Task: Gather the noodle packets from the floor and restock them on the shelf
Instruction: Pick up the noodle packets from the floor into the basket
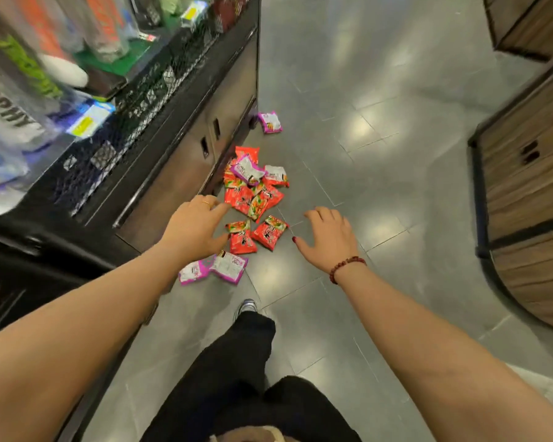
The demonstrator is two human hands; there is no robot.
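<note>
Aisle of grey tiled floor (348,138), with a black metal shelf unit (173,148) along one side and wooden slatted crates (530,186) on the other. None of the stock is gathered yet and all of it lies on the floor. The main heap of glossy red plastic noodle packets (256,193) sits tight against the shelf base, with a few pink-and-white ones mixed in on top. Two loose red packets (256,236) lie just this side of the heap, and a pair of pink-and-white packets (213,267) lies nearest the feet. One lone pink packet (269,122) is well apart, up the aisle by the shelf corner. The left hand (193,229) and right hand (328,239) both reach out over the spread, fingers splayed and slack, grasping nothing. The left hand is over the near edge of the heap, the right over bare tile beside it. From this height I cannot tell whether either touches a packet. Judged step: the first gather. To do it well, get low and bring both hands inward from the flanks so the strays bunch into the heap. Scoop from beneath rather than pinching corners, since film wrappers likely slide off one another. Take a modest stack, press lightly so the noodles don't crack, keep red and pink apart, and fetch the far pink one. The shelf goods are too blurred to show the noodle slot.
</note>
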